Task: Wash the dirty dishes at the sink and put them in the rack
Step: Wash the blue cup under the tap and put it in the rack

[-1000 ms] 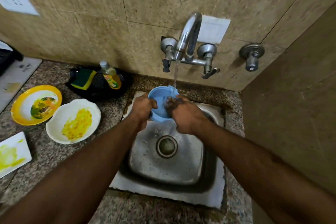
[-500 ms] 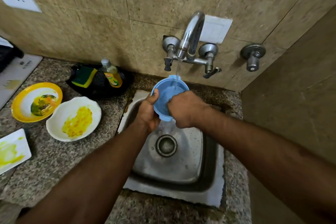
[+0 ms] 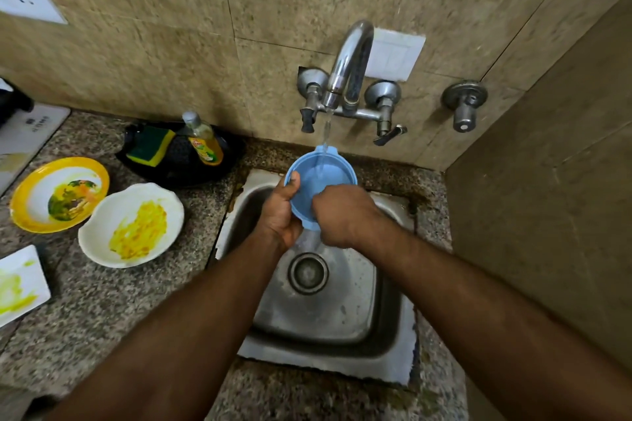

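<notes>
A small blue bowl [image 3: 319, 178] is tilted up under the running tap [image 3: 345, 75], above the steel sink [image 3: 328, 314]. My left hand [image 3: 278, 215] grips the bowl's left rim, thumb on the edge. My right hand [image 3: 345, 215] is curled over the bowl's lower right rim, its fingertips hidden inside. Water runs into the bowl and spills off its lower edge. On the counter to the left wait a white bowl [image 3: 131, 224] smeared yellow, a yellow-rimmed plate [image 3: 60, 193] with food residue and a white rectangular plate [image 3: 18, 284]. No rack is in view.
A black pan [image 3: 181, 161] behind the dirty dishes holds a green-yellow sponge [image 3: 148, 143] and a dish soap bottle [image 3: 203, 140]. A second wall valve [image 3: 463, 106] sits right of the tap. A side wall closes off the right.
The bowl has been raised and tipped so its opening faces the stream and me. My right hand shifted from inside the bowl to its lower right rim.
</notes>
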